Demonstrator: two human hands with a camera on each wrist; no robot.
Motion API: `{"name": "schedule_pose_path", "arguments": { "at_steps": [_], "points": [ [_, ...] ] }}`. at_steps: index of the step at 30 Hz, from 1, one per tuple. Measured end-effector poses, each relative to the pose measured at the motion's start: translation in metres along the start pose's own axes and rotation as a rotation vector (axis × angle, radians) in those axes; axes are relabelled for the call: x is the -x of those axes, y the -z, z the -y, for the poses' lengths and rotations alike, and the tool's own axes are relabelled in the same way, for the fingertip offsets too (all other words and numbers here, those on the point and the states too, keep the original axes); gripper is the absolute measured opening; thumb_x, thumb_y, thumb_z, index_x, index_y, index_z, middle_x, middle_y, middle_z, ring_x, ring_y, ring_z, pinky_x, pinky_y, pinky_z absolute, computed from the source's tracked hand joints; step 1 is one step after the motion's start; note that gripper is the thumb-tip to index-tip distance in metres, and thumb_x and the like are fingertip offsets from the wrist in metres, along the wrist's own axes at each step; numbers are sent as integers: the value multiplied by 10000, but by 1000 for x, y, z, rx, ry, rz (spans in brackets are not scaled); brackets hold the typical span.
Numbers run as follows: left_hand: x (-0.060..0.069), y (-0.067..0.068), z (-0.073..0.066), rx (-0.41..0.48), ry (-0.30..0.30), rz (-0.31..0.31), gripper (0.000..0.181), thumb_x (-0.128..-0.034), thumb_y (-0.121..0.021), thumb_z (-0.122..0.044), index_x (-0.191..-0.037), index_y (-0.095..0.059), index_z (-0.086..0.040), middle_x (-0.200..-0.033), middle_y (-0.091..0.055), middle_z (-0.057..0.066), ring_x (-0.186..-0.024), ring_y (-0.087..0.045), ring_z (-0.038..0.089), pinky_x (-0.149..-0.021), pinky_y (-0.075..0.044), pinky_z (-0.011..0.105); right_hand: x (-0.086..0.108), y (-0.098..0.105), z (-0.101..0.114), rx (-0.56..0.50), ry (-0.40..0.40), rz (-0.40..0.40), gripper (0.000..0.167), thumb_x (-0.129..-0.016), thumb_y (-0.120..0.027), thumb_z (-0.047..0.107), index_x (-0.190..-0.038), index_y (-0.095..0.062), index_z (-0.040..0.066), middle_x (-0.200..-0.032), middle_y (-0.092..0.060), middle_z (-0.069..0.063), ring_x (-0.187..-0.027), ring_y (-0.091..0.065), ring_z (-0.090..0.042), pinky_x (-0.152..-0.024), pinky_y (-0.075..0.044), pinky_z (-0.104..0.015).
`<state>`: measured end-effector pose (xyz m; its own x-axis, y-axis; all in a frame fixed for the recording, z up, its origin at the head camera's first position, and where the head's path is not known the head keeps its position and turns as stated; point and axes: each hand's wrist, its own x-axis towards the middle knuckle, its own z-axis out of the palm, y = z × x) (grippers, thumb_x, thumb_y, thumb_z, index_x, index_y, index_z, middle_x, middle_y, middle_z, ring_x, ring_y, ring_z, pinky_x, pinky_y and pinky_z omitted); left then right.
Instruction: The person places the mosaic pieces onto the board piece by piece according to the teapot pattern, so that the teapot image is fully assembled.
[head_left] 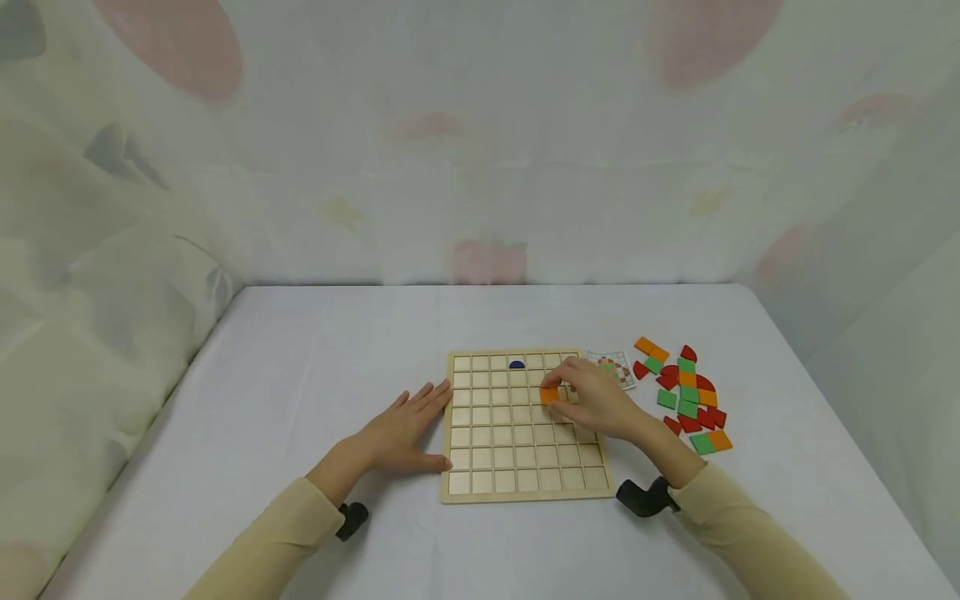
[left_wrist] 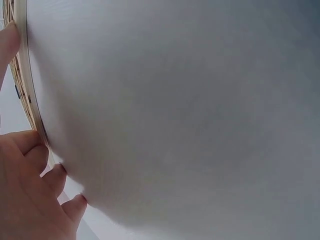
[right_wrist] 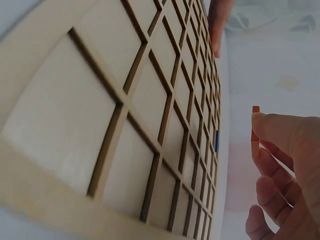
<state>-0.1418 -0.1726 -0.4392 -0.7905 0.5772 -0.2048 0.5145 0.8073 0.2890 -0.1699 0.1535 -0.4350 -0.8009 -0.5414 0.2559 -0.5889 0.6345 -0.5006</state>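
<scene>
A wooden grid board (head_left: 528,497) lies flat, a dark blue half-round piece (head_left: 517,365) in a cell of its top row. My right hand (head_left: 600,402) pinches an orange square piece (head_left: 550,395) over the right part of the board. In the right wrist view, thumb and fingers of that hand (right_wrist: 287,160) hold the orange piece (right_wrist: 255,131) edge-on, apart from the grid. My left hand (head_left: 401,433), fingers spread, touches the board's left edge; the left wrist view shows this hand (left_wrist: 30,185) along the wooden rim (left_wrist: 31,95).
A printed pattern card (head_left: 624,377) lies at the board's upper right, partly behind my right hand. Right of it are scattered red, green and orange pieces (head_left: 667,399), some touching. A white cloth (head_left: 337,333) covers the table, with a curtain behind it.
</scene>
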Motion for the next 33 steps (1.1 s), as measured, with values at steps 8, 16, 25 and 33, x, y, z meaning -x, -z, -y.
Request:
{"name": "schedule_pose_path", "arguments": {
  "at_steps": [8,16,25,33],
  "points": [
    [-1,-1,1,-15,10,9,1020,-745,-618,-627,-1486,-152,-104,-1555,-99,16,-1414,-136,250,-1108,-160,525,-19,-12,2,-13,-28,13,241,-783,-717,158,-1007,-642,110,-971,-583,-3,-880,-552,-203,-729,-466,-307],
    [1,1,0,-17,-3,-3,1011,-749,-634,-600,-1479,-171,-76,-1552,-116,46,-1407,-157,279,-1097,-179,543,-37,-24,-1,-18,-70,43,219,-824,-679,194,-1022,-634,111,-989,-571,-12,-794,-512,-143,-694,-459,-283],
    [2,2,3,-6,-20,-5,998,-760,-636,-581,-1477,-169,-66,-1550,-119,63,-1404,-163,293,-1091,-182,554,-51,-38,-3,-35,-68,45,233,-817,-677,175,-1033,-631,100,-991,-556,-33,-791,-515,-131,-699,-470,-271],
    [4,3,3,-1,-18,3,1000,-754,-655,-563,-1475,-177,-61,-1550,-120,66,-1406,-161,285,-1092,-185,550,-53,-42,-3,-15,-91,49,232,-820,-669,151,-1041,-625,99,-999,-538,-30,-822,-542,-133,-719,-482,-261]
  ]
}}
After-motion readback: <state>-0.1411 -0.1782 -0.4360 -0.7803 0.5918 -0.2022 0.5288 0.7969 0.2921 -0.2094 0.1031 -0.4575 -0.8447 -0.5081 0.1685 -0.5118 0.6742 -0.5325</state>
